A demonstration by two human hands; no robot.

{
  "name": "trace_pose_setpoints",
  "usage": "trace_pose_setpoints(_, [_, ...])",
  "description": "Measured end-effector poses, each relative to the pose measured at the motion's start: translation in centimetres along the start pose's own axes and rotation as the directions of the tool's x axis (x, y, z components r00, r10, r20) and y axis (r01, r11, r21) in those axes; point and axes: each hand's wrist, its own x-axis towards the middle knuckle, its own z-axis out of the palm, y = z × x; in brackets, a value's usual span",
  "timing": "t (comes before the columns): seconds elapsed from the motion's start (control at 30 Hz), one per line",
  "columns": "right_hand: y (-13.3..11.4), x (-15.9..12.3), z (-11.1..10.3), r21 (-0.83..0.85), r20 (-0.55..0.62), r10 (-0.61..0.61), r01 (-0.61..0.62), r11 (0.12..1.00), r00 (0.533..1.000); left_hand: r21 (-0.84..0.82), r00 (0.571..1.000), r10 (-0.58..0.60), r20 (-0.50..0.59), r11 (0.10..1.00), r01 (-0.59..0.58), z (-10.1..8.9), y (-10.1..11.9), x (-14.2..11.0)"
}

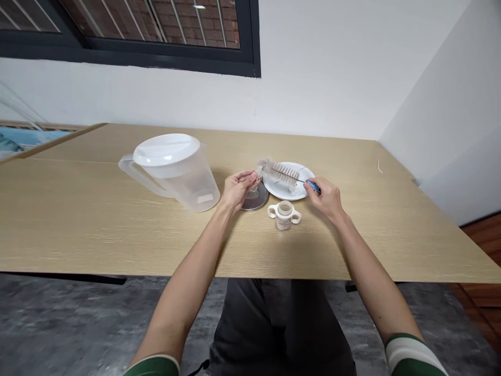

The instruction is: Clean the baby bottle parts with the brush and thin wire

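My right hand (326,197) is closed around the blue handle of a bottle brush (284,173), whose pale bristles point left over a white plate (308,172). At the brush's tip, my left hand (238,188) has its fingers pinched together; what they hold is too small to make out. Under the left hand lies a round dark metal dish (258,201), partly hidden, with something clear in it. Between the forearms stands an uncapped small baby bottle (284,219), upright, with two white side handles and faint red print.
A translucent pitcher (188,177) with a white lid and a handle on its left stands to the left of my left hand. The wooden table (97,224) meets a white wall at the back. A thin pale strand (379,166) lies at the far right.
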Motion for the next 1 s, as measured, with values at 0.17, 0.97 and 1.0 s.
trace_pose_setpoints(0.17, [-0.14, -0.03, 0.07, 0.007, 0.031, -0.015, 0.014, 1.0, 0.999, 0.015, 1.0, 0.004, 0.025, 1.0, -0.005, 0.35, -0.14, -0.19])
trace_pose_setpoints(0.97, [-0.35, 0.12, -0.12, 0.033, -0.048, 0.019, -0.017, 0.999, 0.999, 0.169, 0.997, 0.077, 0.023, 0.982, -0.08, 0.2, -0.12, -0.35])
trace_pose_setpoints(1.0, [-0.37, 0.1, -0.1, 0.031, -0.048, 0.018, -0.017, 0.999, 0.999, 0.156, 0.997, 0.078, 0.02, 0.985, -0.08, 0.34, 0.08, -0.47])
